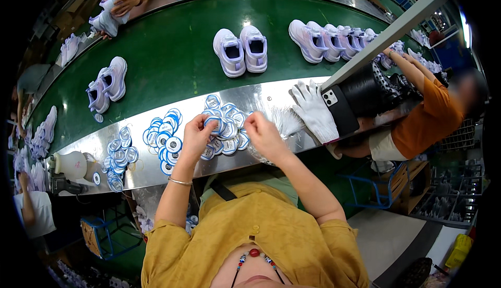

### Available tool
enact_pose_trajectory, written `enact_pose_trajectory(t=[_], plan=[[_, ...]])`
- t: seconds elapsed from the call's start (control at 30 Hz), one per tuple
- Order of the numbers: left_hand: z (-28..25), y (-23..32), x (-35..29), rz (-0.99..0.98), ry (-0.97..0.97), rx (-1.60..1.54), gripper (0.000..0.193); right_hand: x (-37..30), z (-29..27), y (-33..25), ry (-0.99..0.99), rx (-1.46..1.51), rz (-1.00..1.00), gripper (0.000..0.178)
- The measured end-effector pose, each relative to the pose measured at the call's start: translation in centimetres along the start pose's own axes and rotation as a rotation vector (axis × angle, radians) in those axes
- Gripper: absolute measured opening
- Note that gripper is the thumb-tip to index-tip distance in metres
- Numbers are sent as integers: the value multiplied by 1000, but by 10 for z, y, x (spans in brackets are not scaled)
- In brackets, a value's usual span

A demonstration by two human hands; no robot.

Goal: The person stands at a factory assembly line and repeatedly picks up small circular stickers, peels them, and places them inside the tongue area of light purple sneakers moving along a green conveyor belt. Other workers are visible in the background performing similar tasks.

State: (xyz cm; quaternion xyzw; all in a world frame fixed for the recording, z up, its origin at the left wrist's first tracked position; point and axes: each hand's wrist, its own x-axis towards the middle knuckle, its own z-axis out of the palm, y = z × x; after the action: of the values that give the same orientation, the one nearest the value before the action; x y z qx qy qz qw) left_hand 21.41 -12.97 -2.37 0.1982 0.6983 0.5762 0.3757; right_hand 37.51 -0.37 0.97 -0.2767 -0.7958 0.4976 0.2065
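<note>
Over the steel ledge [261, 93] in front of me, my left hand [196, 136] pinches a round blue-and-white hang tag [216, 124] between thumb and fingers. My right hand [264, 138] is just to its right, thumb and fingertips pressed together. Whatever those fingertips hold, perhaps a thin string, is too small to make out. Beneath and between both hands spreads a heap of similar round tags [230, 146]. A second heap of tags [166, 128] lies left of my left hand, and a third heap [119, 155] is farther left.
A bundle of clear thin strands [287, 122], a white glove [316, 112] and a dark phone [340, 111] lie to the right. Beyond the ledge, a green belt [172, 53] carries pairs of lilac-white sneakers [241, 52]. A grey post [389, 35] slants across. Co-workers are at left, right and across.
</note>
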Motion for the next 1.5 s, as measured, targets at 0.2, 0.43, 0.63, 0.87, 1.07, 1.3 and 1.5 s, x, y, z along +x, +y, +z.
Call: enact_pose_trajectory(t=[0.2, 0.43, 0.63, 0.87, 1.07, 1.3, 1.5], plan=[[9, 3, -13, 1, 29, -379, 10, 4, 38, -3, 18, -105, -96, 13], [13, -1, -14, 86, 23, -452, 10, 16, 49, -2, 51, -155, -147, 13], [14, -5, -18, 113, 32, -485, 8, 19, 59, -5, 63, -250, -91, 13], [13, -16, -25, 86, 48, -647, 7, 7, 67, 0, 30, -285, -283, 8], [9, -23, -38, 193, 121, -450, 6, -1, 72, -1, -107, -36, -128, 11], [-22, -17, -58, 493, 275, 170, 5, 16, 70, -12, -559, 523, 316, 13], [-73, -17, -65, 296, 198, 121, 13, 18, 93, -12, -581, 425, 212, 10]])
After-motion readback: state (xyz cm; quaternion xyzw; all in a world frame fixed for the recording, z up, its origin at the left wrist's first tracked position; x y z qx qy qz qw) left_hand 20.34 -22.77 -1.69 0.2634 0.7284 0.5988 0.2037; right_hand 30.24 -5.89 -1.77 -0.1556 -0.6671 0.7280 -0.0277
